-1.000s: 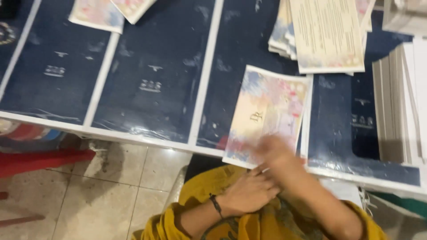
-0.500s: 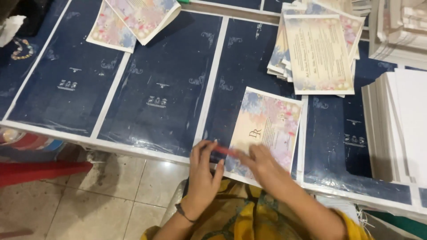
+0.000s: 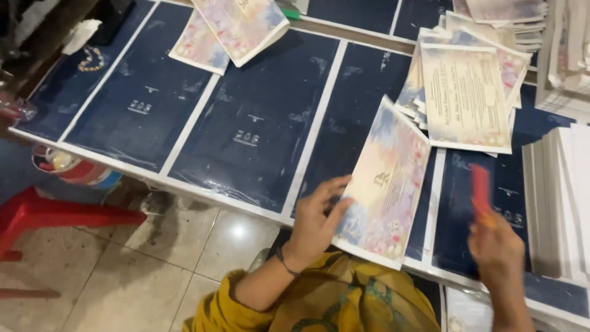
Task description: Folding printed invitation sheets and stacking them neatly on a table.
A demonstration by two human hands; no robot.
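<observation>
While my left hand (image 3: 316, 218) grips the floral card (image 3: 384, 184) at centre frame, tilting its left edge upward, my right hand (image 3: 496, 249) clenches a blurred red tool (image 3: 480, 187).

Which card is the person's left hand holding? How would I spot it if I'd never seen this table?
Find the big table covered in dark blue sheets. At its near edge, the left hand lifts one flowery pastel card. Unlike the card pile farther back, it tilts up alone, with a small dark emblem in its pale middle.
</observation>
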